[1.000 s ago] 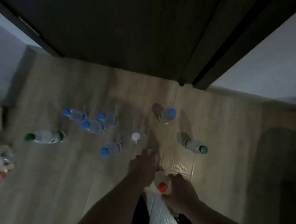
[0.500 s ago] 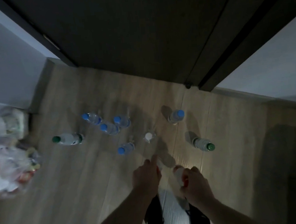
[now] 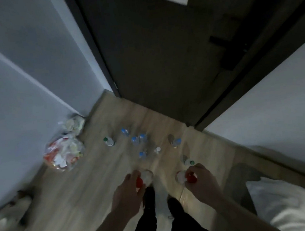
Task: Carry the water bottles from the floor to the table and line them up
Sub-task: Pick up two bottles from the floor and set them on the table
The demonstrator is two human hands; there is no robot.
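Note:
My left hand (image 3: 128,191) grips a red-capped water bottle (image 3: 145,178) by its neck. In my right hand (image 3: 202,180) hangs a second red-capped bottle (image 3: 182,176), held the same way. Both are lifted off the wooden floor. Several more bottles stand on the floor ahead: a green-capped one (image 3: 108,141) at the left, blue-capped ones (image 3: 135,140) in a cluster, a white-capped one (image 3: 157,149), a blue-capped one (image 3: 176,142) and a green-capped one (image 3: 189,162) just beyond my right hand. No table is in view.
A dark door (image 3: 160,58) faces me. Two clear plastic bags of rubbish (image 3: 64,154) lie at the left wall. A white pillow or bedding (image 3: 293,206) sits at the lower right. My dark trouser legs (image 3: 149,219) show below.
Both hands have come up from the floor, each with a red-capped bottle. The view has risen and pulled back, so the bottles on the floor look smaller and farther.

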